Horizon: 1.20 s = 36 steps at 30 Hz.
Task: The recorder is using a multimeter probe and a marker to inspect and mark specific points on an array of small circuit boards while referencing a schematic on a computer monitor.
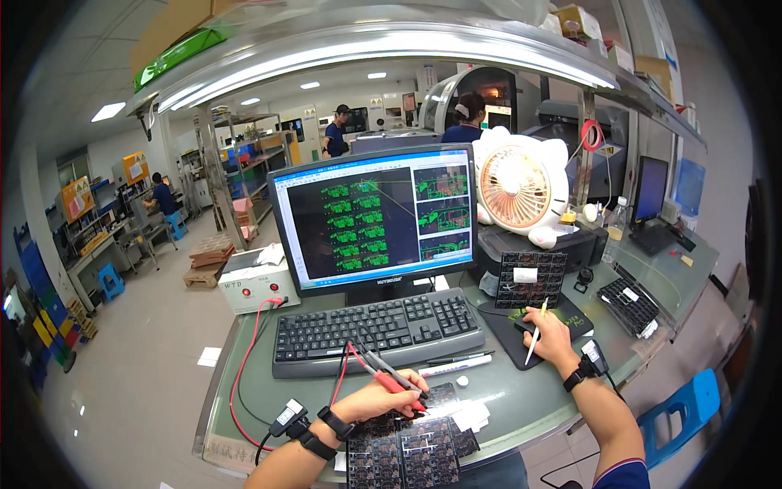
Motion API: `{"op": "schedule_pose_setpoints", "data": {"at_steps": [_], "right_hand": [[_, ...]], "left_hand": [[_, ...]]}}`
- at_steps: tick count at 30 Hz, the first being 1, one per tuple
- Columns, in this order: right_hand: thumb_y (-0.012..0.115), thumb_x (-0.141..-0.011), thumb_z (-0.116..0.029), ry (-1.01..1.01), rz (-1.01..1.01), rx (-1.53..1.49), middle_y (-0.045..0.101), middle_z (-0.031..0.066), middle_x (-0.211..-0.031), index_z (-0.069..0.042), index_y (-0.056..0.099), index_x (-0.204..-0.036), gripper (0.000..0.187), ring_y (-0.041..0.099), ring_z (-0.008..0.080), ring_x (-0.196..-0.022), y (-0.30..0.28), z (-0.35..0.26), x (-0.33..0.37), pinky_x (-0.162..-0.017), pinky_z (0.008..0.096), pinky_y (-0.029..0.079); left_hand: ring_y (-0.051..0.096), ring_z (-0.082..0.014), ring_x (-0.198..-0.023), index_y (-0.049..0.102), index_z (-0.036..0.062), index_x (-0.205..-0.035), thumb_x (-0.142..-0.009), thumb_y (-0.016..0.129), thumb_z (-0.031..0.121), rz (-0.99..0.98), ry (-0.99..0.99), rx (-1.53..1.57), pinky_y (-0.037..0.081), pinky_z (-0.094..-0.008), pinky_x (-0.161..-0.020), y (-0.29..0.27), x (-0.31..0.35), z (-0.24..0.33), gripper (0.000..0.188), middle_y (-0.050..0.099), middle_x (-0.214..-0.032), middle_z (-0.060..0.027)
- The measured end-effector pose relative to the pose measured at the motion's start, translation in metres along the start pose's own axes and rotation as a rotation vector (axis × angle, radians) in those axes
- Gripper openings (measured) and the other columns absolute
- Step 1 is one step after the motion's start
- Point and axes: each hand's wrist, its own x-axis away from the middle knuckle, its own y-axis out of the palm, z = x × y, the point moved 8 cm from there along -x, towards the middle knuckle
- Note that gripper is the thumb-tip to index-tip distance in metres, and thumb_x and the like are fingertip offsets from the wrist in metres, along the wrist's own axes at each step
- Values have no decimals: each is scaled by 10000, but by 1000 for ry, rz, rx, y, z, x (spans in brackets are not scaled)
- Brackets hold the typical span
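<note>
My left hand (pixel 389 394) is closed around a red test probe (pixel 401 385) and a black test probe (pixel 386 365). Their tips point down at dark printed circuit board panels (pixel 399 456) by the front edge of the bench. Over the black mouse pad (pixel 509 346), my right hand (pixel 551 336) has its fingers closed on a slim white pen (pixel 533 342). What lies beneath that palm is mostly hidden. Another circuit board panel (pixel 531 281) with a white label stands upright just beyond the right hand.
A monitor (pixel 379 220) with a green board layout stands behind a black keyboard (pixel 379 328). Left of it is a white test box (pixel 254 285) with a red lead (pixel 243 359). A white fan (pixel 521 183), a bottle (pixel 616 222) and stacked boards (pixel 627 306) occupy the right side.
</note>
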Motion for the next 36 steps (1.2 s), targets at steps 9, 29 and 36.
{"op": "schedule_pose_setpoints", "data": {"at_steps": [9,29,36], "right_hand": [[704,-690,-153,-29,8,15,648,70,-1174,-102,632,-957,281,611,292,-1021,1,3,-1,-816,394,509],[686,-666,-136,16,-24,10,650,73,-1138,-85,620,-938,285,603,290,-1028,5,6,-3,-839,391,509],[678,-677,-127,-30,-33,11,643,96,-1138,-84,602,-1042,375,595,318,-1020,5,3,-2,-857,406,499]], "left_hand": [[629,-120,-906,591,27,-1117,-923,626,226,-14,4,28,569,-257,-752,-1,-3,-4,280,576,-1052,-48],[608,-103,-928,580,25,-1135,-930,607,217,-19,-2,15,544,-242,-768,2,2,-1,281,575,-1049,-54],[611,-93,-873,580,39,-1135,-937,595,221,-30,6,-1,533,-227,-733,2,0,-1,269,601,-1003,-52]]}}
